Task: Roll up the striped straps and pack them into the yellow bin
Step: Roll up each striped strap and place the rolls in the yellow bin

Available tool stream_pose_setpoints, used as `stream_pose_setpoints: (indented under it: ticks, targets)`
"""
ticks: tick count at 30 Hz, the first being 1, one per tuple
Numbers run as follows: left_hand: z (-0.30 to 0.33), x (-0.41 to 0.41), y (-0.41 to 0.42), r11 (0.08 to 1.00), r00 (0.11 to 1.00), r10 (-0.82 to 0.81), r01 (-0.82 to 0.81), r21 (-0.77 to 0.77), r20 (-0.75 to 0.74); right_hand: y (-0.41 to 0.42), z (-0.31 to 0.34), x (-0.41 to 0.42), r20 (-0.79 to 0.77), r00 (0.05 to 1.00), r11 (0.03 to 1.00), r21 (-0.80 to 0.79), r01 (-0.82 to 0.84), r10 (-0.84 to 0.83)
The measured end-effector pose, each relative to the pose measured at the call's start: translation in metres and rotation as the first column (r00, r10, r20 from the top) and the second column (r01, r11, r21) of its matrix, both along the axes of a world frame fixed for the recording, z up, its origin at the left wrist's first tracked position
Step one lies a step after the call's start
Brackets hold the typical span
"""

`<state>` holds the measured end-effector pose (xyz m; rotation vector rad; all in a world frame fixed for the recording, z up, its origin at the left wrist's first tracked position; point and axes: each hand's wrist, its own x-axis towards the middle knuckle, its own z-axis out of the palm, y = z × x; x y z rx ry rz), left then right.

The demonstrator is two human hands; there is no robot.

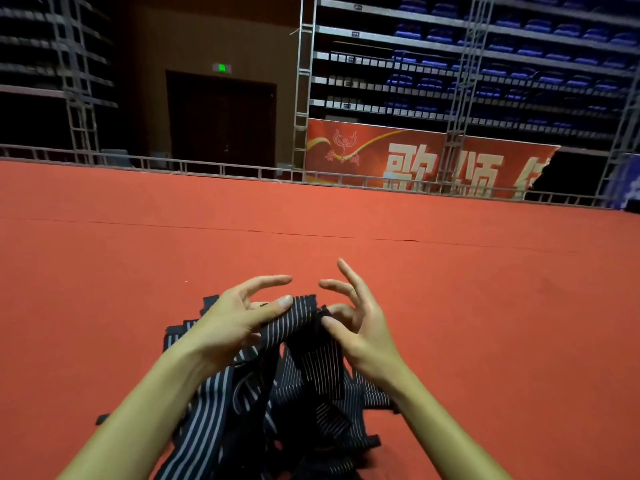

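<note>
over the red carpet (450, 306), just in front of the person, a loose pile of straps (277, 420) lies tangled, and one strap (294, 317) is lifted off the top of it between both hands. the left hand (242, 317) pinches the strap's raised end, thumb pressed on the striped face, the other fingers spread loose above. the right hand (356, 323) grips the same strap just beside it, thumb and lower fingers nipping the dark edge while the index and middle fingers stand out straight and free. the two grips sit close together at the strap's top; from there its long axis falls away toward the person, down into the pile between the forearms. so the free length hangs below and behind both hands, and neither hand is clearly the nearer to it. rolling would likely start at this pinched end, one hand turning the end over on itself and the other feeding the hanging length up. no roll shows yet. the yellow bin is not in view, so which way a finished roll must go cannot be told.
</note>
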<state>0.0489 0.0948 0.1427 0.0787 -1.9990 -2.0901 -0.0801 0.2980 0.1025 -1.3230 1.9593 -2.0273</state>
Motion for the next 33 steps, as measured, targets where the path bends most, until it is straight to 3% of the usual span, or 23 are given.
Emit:
stream_pose_setpoints:
  ticks: [2, 5, 8, 15, 17, 26, 30, 33]
  targets:
    - [0.003, 0.009, 0.003, 0.999, 1.000, 0.010, -0.011, -0.035, -0.014, 0.000, 0.007, 0.005, -0.012, 0.999, 0.998, -0.048, 0.032, -0.033]
    - [0.007, 0.019, 0.001, 0.998, 0.999, -0.032, 0.033, 0.053, -0.014, -0.002, 0.015, 0.013, -0.008, 1.000, 0.993, -0.118, 0.029, -0.030]
    - [0.015, 0.023, 0.003, 0.989, 1.000, 0.015, -0.013, 0.150, -0.015, -0.005, 0.014, 0.023, -0.009, 0.999, 0.994, -0.097, -0.042, 0.042]
    - [0.013, 0.030, 0.003, 0.985, 0.991, -0.008, -0.015, 0.173, 0.133, 0.007, 0.003, 0.034, -0.004, 0.992, 0.992, -0.026, -0.123, 0.123]
    - [0.010, 0.026, 0.004, 0.978, 0.994, -0.039, 0.018, 0.209, 0.099, 0.010, 0.001, 0.035, -0.011, 0.991, 0.991, -0.002, -0.136, 0.136]
    - [-0.002, 0.001, 0.017, 0.994, 0.995, 0.088, -0.085, 0.065, -0.048, 0.016, 0.003, 0.032, -0.006, 0.985, 0.982, 0.087, -0.169, 0.170]
    - [-0.010, -0.005, 0.017, 0.986, 0.989, 0.129, -0.120, 0.117, -0.072, 0.026, 0.004, 0.026, -0.009, 0.989, 0.982, 0.126, -0.143, 0.146]
    - [-0.011, -0.014, 0.026, 0.946, 0.981, 0.181, -0.154, 0.285, -0.072, 0.029, 0.002, 0.025, -0.040, 0.992, 0.981, 0.158, -0.111, 0.119]
